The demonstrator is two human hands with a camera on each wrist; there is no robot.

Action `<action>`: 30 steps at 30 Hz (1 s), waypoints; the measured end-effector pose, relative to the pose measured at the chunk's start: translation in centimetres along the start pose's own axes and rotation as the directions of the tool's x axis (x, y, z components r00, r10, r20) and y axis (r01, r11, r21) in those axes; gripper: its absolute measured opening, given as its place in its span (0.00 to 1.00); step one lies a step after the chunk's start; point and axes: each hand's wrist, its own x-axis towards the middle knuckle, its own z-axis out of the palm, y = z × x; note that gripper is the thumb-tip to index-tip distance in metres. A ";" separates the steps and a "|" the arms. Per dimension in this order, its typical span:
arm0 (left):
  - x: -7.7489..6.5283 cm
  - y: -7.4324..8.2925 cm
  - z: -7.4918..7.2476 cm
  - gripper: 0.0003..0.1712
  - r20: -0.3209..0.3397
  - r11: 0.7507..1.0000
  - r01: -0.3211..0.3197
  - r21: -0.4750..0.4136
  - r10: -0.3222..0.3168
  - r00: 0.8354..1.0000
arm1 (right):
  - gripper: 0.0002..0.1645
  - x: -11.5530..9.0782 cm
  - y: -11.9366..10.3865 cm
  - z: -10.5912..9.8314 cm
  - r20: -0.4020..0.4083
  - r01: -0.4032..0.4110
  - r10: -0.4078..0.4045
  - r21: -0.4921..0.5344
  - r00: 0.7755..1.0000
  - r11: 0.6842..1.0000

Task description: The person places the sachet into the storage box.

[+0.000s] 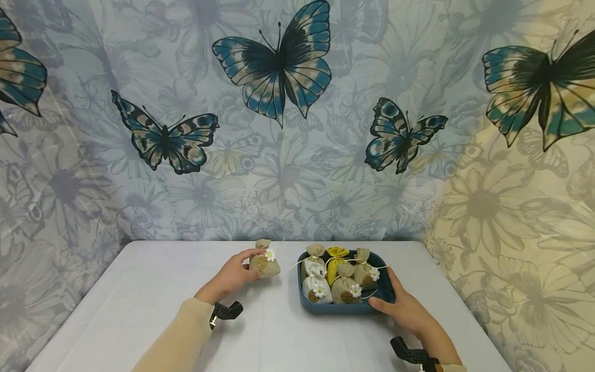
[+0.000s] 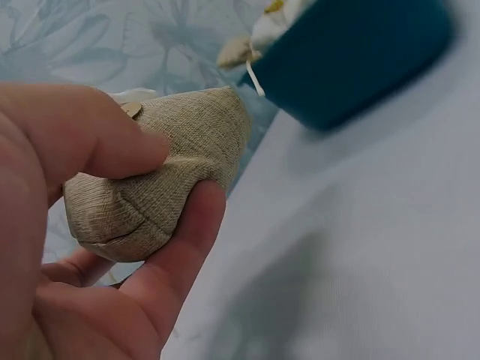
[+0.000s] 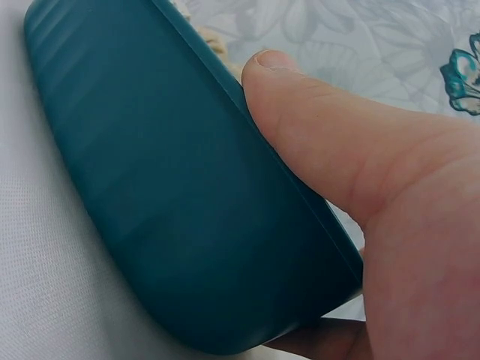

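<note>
Between thumb and fingers, my left hand (image 1: 234,272) pinches a beige burlap sachet (image 1: 266,264) with a white daisy on it, left of a blue tray. The left wrist view shows the weave of this sachet (image 2: 187,135) closely, and a shadow falls on the cloth below. My right hand (image 1: 403,305) grips the right end of the blue tray (image 1: 321,309), its thumb over the rim in the right wrist view. Inside the tray lie several small tied sachets: beige ones (image 1: 343,285), a white one (image 1: 317,289) with a daisy, and a yellow one (image 1: 335,263).
A white cloth covers the table (image 1: 153,294). Behind it and at both sides hangs a fabric backdrop (image 1: 288,181) printed with butterflies and flowers. Each wrist carries a black camera mount (image 1: 226,311).
</note>
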 end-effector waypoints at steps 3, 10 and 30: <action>-0.2 0.6 0.3 0.36 0.053 0.996 -0.002 -0.092 0.007 0.999 | 0.67 0.0 0.0 0.1 0.001 0.002 -0.002 0.001 1.000 1.000; -0.2 2.6 1.3 0.33 0.099 0.982 -0.009 -0.186 0.028 0.995 | 0.67 0.0 0.1 0.1 -0.004 0.005 -0.005 -0.008 1.000 1.000; 1.0 5.8 6.6 0.26 0.054 0.954 -0.106 -0.282 0.125 0.991 | 0.68 0.3 0.5 0.1 -0.009 0.010 -0.010 -0.001 1.000 1.000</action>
